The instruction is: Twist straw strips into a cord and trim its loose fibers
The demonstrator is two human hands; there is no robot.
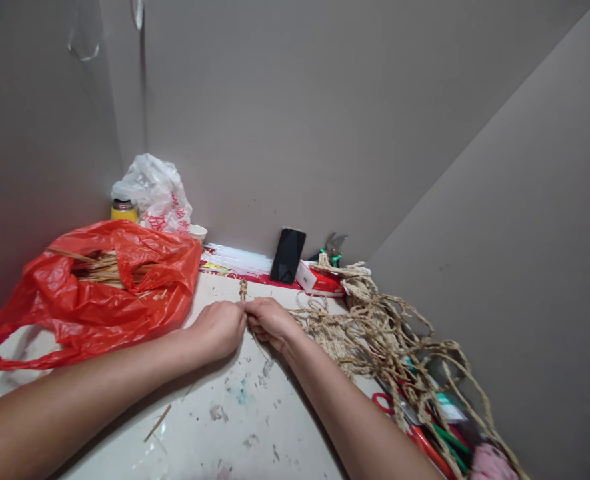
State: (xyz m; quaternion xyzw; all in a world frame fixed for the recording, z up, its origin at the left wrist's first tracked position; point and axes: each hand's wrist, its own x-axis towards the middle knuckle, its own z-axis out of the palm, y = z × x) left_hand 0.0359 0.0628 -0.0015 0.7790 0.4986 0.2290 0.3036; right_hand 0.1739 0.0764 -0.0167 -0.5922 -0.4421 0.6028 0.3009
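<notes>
A short braided straw cord [243,289] runs up from between my two hands, over the white tabletop. My left hand [221,328] is closed, its fingers curled around the lower part of the cord. Right beside it, my right hand [269,320] pinches the same piece between thumb and fingers. The two hands touch or nearly touch at the fingertips. Thin loose strands [259,343] hang below them toward me. What lies inside the curled fingers is hidden.
A red plastic bag [175,293] of dry straw strips [105,268] lies left. A phone [287,256] leans on the back wall near pruning shears [333,250]. Tangled straw rope [375,327] and red-handled scissors [382,402] crowd the right. A loose strip [157,423] lies in front.
</notes>
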